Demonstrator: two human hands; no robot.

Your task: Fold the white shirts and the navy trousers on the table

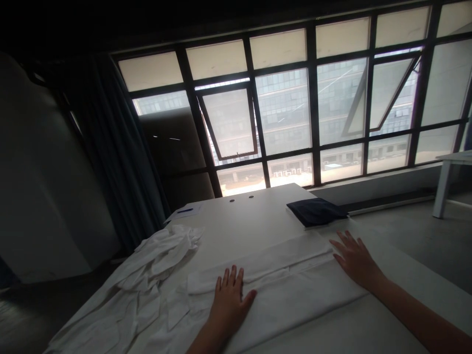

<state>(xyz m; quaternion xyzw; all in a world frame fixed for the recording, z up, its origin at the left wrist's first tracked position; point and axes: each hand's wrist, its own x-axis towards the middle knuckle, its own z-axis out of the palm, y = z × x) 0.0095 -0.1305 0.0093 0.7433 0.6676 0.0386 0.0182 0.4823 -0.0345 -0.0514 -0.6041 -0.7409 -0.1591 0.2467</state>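
Observation:
A white garment [295, 290] lies spread on the white table, partly folded, with a long layered edge across it. My left hand [230, 300] rests flat on its left part, fingers spread. At the garment's right end my right hand [356, 258] has its fingers apart, touching or just over the cloth's edge. Neither hand grips anything. The garment's near left part runs under my left wrist and is partly hidden.
Crumpled white cloth [147, 280] is heaped along the left edge of the table [236, 221]. Dark folded cloth [317, 211] lies at the far right corner. A blue pen [185, 211] sits on paper [193, 207] at the far left. Windows stand beyond; another table [446, 182] is at right.

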